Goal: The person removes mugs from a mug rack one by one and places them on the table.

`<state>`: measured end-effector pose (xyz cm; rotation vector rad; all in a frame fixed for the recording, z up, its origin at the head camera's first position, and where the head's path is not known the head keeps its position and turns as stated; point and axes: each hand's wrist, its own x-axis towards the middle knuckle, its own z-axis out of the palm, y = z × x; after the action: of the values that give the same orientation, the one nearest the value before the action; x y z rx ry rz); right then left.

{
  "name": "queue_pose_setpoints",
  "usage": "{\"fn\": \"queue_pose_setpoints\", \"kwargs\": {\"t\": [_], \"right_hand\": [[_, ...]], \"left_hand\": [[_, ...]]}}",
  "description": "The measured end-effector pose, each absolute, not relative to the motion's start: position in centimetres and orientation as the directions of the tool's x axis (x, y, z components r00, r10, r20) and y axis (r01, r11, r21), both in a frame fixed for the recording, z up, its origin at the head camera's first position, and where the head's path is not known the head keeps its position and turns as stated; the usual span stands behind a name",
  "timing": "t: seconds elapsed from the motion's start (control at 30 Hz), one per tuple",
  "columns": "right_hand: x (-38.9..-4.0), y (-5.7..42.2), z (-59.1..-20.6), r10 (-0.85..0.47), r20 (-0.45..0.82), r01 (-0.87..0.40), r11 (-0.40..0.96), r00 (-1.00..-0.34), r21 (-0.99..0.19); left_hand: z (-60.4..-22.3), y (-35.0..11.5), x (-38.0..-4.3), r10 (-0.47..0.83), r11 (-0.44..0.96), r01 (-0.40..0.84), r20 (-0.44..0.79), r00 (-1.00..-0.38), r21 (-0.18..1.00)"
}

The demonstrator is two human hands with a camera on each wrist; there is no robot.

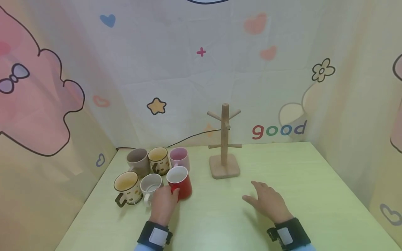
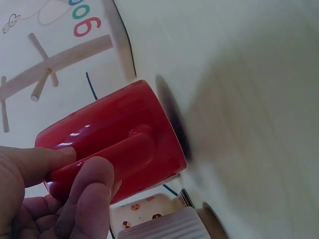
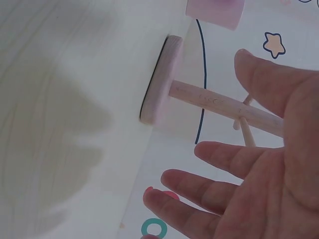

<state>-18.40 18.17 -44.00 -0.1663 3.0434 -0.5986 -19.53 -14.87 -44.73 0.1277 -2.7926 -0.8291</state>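
Lower left of centre, the left hand grips the red mug by its handle; the right hand hovers open, holding nothing, over the tabletop.

The surface is pale yellow-green with a faint wood grain. At its far left six mugs stand upright in a tight cluster: a taupe mug, a spotted cream mug and a pink mug behind; another spotted cream mug, a white mug and a red mug in front. A wooden mug tree stands near the middle, well apart from the cluster.
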Motion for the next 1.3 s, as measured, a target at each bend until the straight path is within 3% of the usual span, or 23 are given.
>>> {"fn": "queue_pose_setpoints", "kwargs": {"t": [0.5,0.93,1.1,1.3], "right_hand": [[-18.4,18.2,-44.2,-0.120,-0.030,-0.097,0.908,-0.992,-0.408],[-18.6,18.6,-44.2,-0.137,0.002,-0.127,0.908,-0.991,-0.400],[-18.6,19.3,-44.3,-0.145,0.007,-0.136,0.908,-0.989,-0.396],[-19.7,20.7,-43.2,-0.159,0.059,-0.170,0.918,-0.985,-0.358]], "left_hand": [[-45.8,-15.2,-19.4,-0.131,0.902,-0.001,0.272,-0.953,0.432],[-44.8,-15.5,-19.1,-0.123,0.914,-0.046,0.168,-0.978,0.403],[-43.3,-16.0,-18.1,-0.121,0.906,-0.036,0.178,-0.977,0.421],[-39.0,-16.9,-19.3,-0.044,0.943,0.058,0.294,-0.955,0.328]]}}
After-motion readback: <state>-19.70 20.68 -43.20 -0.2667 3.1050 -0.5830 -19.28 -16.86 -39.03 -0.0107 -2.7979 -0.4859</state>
